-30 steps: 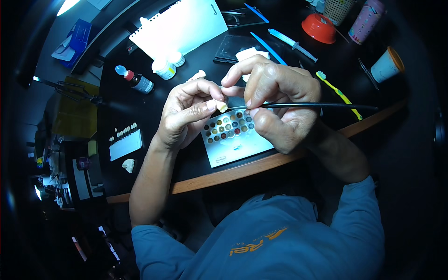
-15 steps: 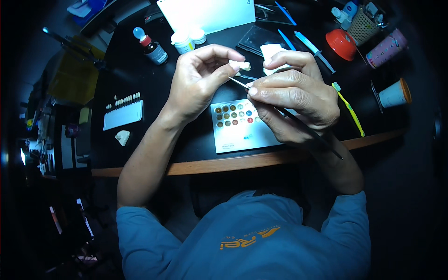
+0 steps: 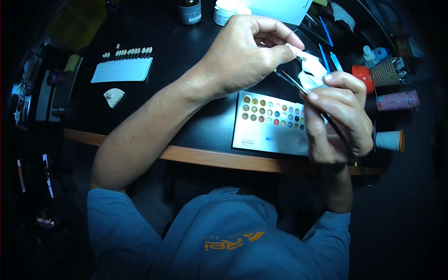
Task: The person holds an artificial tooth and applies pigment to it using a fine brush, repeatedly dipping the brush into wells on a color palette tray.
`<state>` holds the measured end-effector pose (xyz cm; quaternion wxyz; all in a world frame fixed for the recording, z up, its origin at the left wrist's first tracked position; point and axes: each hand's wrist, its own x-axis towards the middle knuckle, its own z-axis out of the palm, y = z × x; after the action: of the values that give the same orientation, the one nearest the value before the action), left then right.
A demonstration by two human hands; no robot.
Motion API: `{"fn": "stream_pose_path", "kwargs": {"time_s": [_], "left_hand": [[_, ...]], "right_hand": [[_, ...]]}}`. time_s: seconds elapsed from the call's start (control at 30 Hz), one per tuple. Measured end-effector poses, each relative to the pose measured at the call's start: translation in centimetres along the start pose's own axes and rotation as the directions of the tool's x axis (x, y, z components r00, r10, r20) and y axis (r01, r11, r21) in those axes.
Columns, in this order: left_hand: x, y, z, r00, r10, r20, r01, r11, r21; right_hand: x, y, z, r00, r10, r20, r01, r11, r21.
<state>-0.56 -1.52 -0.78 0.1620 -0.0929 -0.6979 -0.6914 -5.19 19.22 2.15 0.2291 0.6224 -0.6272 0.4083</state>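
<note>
My left hand (image 3: 245, 56) is closed in a pinch on a small cream-coloured dental piece (image 3: 295, 50), partly hidden by the fingertips. My right hand (image 3: 343, 119) grips a thin, dark-handled paintbrush (image 3: 331, 119), its fine tip pointing up and left, just below my left thumb and apart from the piece. A crumpled white tissue (image 3: 313, 70) is by my right fingertips; whether they hold it I cannot tell. Beneath the hands, a white palette (image 3: 284, 140) carries rows of round wells of brown, yellow, red, blue and pale colours, its right end covered by my right hand.
At left are a tooth shade guide (image 3: 122, 70) and a ridged plaster piece (image 3: 114, 97). A dark bottle (image 3: 190, 11) and white jars (image 3: 226, 11) stand at the back. To the right are a red bowl (image 3: 363, 78), a woven basket (image 3: 385, 73), a pink cylinder (image 3: 396, 100) and a cup (image 3: 389, 140).
The whole view has shifted, so the table things appear displaced. My hands are farther right over the palette, and the brush tip has lowered relative to the left fingertips. Both grips stay the same.
</note>
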Motion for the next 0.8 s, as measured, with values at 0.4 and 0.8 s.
{"fn": "stream_pose_path", "kwargs": {"time_s": [0.4, 0.8], "left_hand": [[-0.1, 3.4, -3.3, 0.99, 0.074, -0.12, -0.095, 0.979, -0.18], [1.7, 1.2, -4.4, 0.62, 0.752, 0.222, -0.652, 0.337, 0.679]], "right_hand": [[0.8, 2.3, 2.9, 0.751, 0.467, 0.467, -0.646, 0.666, 0.373], [-1.3, 3.7, 4.8, 0.903, 0.24, 0.356, -0.381, 0.831, 0.406]]}}
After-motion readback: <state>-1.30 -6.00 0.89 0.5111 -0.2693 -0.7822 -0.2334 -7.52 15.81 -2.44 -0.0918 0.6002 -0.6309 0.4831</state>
